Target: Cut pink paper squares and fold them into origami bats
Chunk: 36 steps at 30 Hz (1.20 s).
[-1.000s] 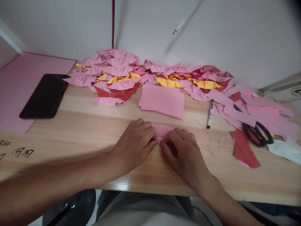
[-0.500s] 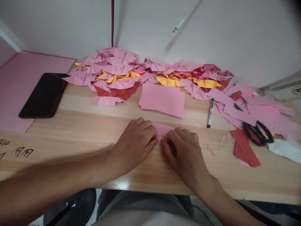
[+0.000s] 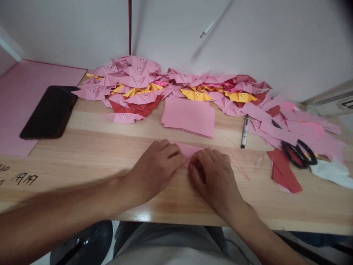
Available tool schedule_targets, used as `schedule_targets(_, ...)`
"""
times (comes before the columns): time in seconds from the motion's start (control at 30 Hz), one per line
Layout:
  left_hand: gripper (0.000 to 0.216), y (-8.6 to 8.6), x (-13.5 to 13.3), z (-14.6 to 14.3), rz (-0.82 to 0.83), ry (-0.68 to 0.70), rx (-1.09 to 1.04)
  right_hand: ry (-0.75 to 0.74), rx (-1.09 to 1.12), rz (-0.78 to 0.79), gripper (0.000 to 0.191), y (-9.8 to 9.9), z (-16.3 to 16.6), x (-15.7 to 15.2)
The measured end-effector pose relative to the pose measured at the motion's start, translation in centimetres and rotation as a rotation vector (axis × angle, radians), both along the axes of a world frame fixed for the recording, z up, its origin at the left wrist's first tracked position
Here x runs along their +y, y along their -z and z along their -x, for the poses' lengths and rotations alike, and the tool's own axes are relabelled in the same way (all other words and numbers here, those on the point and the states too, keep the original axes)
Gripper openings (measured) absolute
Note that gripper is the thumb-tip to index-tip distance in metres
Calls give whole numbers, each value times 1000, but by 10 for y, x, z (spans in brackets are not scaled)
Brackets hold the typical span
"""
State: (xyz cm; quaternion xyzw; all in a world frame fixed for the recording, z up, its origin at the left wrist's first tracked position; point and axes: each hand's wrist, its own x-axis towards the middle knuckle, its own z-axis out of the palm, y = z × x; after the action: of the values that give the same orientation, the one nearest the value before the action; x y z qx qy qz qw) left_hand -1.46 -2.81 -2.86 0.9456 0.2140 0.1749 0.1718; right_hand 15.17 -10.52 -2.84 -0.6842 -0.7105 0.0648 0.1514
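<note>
A small sheet of pink paper [image 3: 189, 149] lies flat on the wooden table, partly covered by both hands. My left hand [image 3: 162, 165] is closed, with its thumb and curled fingers pressing on the paper's left part. From the other side my right hand [image 3: 216, 171] pinches the near edge, its fingertips just beside those of the left. Just beyond the hands sits a stack of pink paper [image 3: 189, 117]. How the near edge of the sheet is folded is hidden under the fingers.
Folded paper shapes with drawn faces [image 3: 140, 79] are heaped along the wall. To the right lie a marker [image 3: 244, 131], black-handled scissors [image 3: 299, 154], red paper pieces [image 3: 285, 171], pink scraps [image 3: 292, 129] and white tissue [image 3: 331, 172]. A phone [image 3: 48, 112] rests at left on pink card [image 3: 16, 110].
My left hand's fingertips have slid slightly right along the paper, closer to the right hand. The right hand stays almost in place. The whole view has shifted a little.
</note>
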Motion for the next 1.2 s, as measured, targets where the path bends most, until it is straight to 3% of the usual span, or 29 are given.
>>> schedule_targets(0.13, 17, 2, -4, 5, -231, 109, 34, -12, 16, -9, 8, 0, -1, -2)
schedule_targets(0.27, 18, 2, -6, 4, -323, 125, 90, -19, 59, -13, 12, 0, -4, -3)
schedule_targets(0.47, 20, 0, -4, 4, -318, 118, 93, -62, 184, 17, 21, -4, -13, -14)
schedule_targets(0.6, 19, 0, -2, 4, -261, 134, 88, -152, 96, 5, 38, -5, -13, -33)
schedule_targets(0.73, 20, -2, 2, 5, -220, 163, 47, -183, -5, -25, 42, -3, -9, -44)
schedule_targets(0.93, 21, -6, 7, 7, -87, 30, -51, -177, -42, -66, 39, -1, -8, -43)
schedule_targets(1.2, 14, -5, -2, 7, -351, 165, 85, -166, -128, -80, 39, -2, -3, -42)
